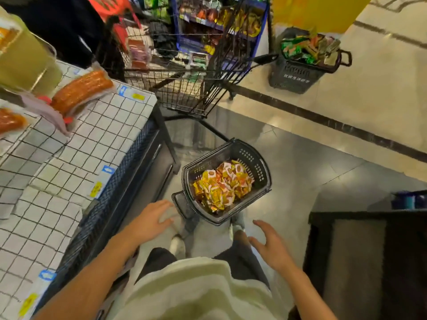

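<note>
Both hands hang empty over the floor, palms down: the left hand [150,221] with its fingers spread loosely and the right hand [271,244] with its fingers wide and slightly bent, neither gripping anything. Just beyond them, and between the two, a black plastic shopping basket [263,169] stands on the grey tiled floor [312,162], heaped with yellow, red and white snack packets [221,185]. Its dark pull handle [181,204] juts toward the left hand, whose fingertips are just beside it but not closed round it. Left of the left hand runs a display bench [92,146] lined with a black-gridded white sheet and edged with blue and yellow price tags [97,189]; an orange vacuum-sealed pack [80,90] lies at its far end. Right of the right hand stands a dark cabinet [369,250]. Further ahead, past the basket, is a black wire shopping cart [184,88], and well beyond the right hand a second dark basket [298,76] holds green and orange packets. Stocked shelves [208,17] fill the far background.
</note>
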